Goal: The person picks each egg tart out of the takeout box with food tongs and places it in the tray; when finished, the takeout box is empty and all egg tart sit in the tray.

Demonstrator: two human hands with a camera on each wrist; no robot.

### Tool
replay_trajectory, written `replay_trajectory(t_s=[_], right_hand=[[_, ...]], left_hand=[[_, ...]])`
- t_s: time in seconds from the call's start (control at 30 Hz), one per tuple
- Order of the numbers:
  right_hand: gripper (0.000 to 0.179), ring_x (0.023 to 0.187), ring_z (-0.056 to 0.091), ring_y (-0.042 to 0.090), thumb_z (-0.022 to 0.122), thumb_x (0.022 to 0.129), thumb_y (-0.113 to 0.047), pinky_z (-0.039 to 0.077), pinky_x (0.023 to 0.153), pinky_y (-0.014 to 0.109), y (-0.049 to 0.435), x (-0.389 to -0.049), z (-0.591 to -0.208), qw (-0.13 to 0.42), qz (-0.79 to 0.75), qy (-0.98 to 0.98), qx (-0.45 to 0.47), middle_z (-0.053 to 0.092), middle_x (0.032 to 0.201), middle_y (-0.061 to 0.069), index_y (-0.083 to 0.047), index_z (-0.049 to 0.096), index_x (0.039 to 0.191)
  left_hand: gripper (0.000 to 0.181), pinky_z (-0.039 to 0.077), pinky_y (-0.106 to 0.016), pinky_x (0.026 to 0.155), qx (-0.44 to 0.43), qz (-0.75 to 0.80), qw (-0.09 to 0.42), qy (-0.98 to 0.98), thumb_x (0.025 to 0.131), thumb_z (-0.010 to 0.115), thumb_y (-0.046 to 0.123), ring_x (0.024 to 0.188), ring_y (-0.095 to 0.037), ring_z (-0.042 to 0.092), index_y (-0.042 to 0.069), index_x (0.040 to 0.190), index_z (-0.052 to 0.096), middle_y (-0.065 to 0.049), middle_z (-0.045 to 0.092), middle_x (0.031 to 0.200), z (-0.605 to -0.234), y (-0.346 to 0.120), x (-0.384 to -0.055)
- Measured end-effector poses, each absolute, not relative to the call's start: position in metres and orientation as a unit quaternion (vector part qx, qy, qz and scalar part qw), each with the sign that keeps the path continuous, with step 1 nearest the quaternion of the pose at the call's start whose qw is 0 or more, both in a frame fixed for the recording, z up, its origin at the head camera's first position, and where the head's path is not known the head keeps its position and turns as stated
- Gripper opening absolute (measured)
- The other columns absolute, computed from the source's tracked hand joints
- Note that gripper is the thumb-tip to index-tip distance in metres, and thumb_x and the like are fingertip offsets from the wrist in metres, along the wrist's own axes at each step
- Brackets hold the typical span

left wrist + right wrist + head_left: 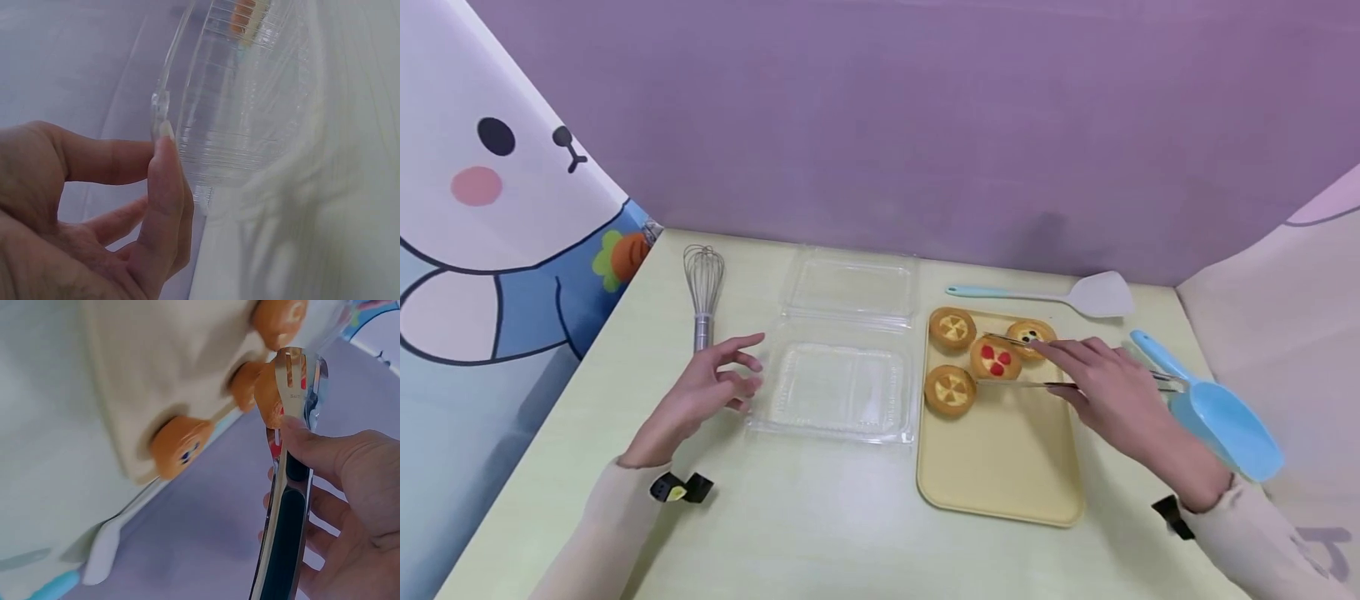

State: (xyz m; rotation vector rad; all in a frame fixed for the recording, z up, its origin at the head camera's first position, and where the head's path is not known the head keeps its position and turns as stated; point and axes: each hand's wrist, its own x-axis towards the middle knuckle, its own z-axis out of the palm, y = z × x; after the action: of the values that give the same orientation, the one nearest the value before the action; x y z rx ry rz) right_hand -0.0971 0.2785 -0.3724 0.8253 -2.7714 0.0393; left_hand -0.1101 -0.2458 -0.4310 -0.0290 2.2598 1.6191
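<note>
My right hand [1116, 400] grips metal tongs [292, 512] with dark handle panels. Between the tongs' slotted ends is an egg tart with red pieces [996, 358], lifted off the tray in the right wrist view. Three more tarts sit on the yellow tray [1000, 467]: two with crossed yellow tops [952, 330] along its left side and one with dark dots [1032, 335] at the back right. At the left edge of the clear plastic box [842, 387], my left hand [703, 387] has loosely bent fingers; whether they touch the rim I cannot tell. The box's lid [853, 287] lies folded back.
A whisk [703, 292] lies left of the box. Behind the tray is a spatula [1097, 295] with a pale blade and mint handle. A blue scoop [1232, 425] lies to the right, beyond my right hand. A purple backdrop [925, 125] borders the table's rear edge.
</note>
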Motion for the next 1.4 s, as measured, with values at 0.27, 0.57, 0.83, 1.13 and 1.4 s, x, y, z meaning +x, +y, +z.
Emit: replay_trajectory(t_s=[0.27,0.57,0.83,1.13,1.4], right_hand=[[0.065,0.099,0.07,0.033,0.09,0.077,-0.018,0.056,0.074,0.052,0.308,-0.09,-0.378,0.109,0.015,-0.957,0.27,0.077,0.119,0.008,-0.018,0.068,0.137],[0.064,0.101,0.07,0.035,0.09,0.076,-0.019,0.055,0.071,0.055,0.323,-0.078,-0.388,0.078,0.02,-0.962,0.26,0.077,0.119,0.01,-0.017,0.068,0.137],[0.065,0.1,0.071,0.032,0.091,0.075,-0.019,0.053,0.065,0.049,0.325,-0.071,-0.397,0.081,0.015,-0.961,0.264,0.077,0.117,0.006,-0.019,0.069,0.136],[0.065,0.1,0.07,0.032,0.091,0.075,-0.022,0.054,0.071,0.053,0.323,-0.067,-0.399,0.075,0.007,-0.965,0.251,0.077,0.12,0.007,-0.019,0.069,0.136],[0.066,0.101,0.069,0.032,0.091,0.075,-0.021,0.054,0.071,0.053,0.326,-0.065,-0.4,0.073,0.007,-0.966,0.247,0.076,0.121,0.007,-0.019,0.068,0.137]], left_hand=[[0.075,0.063,-0.033,0.068,-0.012,0.567,0.176,0.805,0.093,0.064,-0.003,0.081,-0.017,0.066,0.008,0.162,0.036,-0.025,0.053,0.127,-0.43,-0.246,-0.109],[0.072,0.064,-0.034,0.067,-0.015,0.559,0.171,0.811,0.095,0.064,0.0,0.085,-0.022,0.07,0.009,0.161,0.037,-0.026,0.054,0.126,-0.43,-0.243,-0.11],[0.071,0.064,-0.035,0.067,-0.017,0.553,0.17,0.815,0.095,0.064,0.001,0.084,-0.02,0.07,0.009,0.161,0.038,-0.025,0.054,0.124,-0.428,-0.243,-0.11],[0.071,0.064,-0.035,0.067,-0.02,0.55,0.171,0.817,0.096,0.063,0.001,0.08,-0.018,0.069,0.009,0.161,0.038,-0.025,0.054,0.125,-0.428,-0.243,-0.111],[0.07,0.064,-0.035,0.067,-0.023,0.549,0.17,0.818,0.095,0.063,0.001,0.08,-0.017,0.069,0.009,0.161,0.038,-0.024,0.055,0.124,-0.428,-0.243,-0.111]])
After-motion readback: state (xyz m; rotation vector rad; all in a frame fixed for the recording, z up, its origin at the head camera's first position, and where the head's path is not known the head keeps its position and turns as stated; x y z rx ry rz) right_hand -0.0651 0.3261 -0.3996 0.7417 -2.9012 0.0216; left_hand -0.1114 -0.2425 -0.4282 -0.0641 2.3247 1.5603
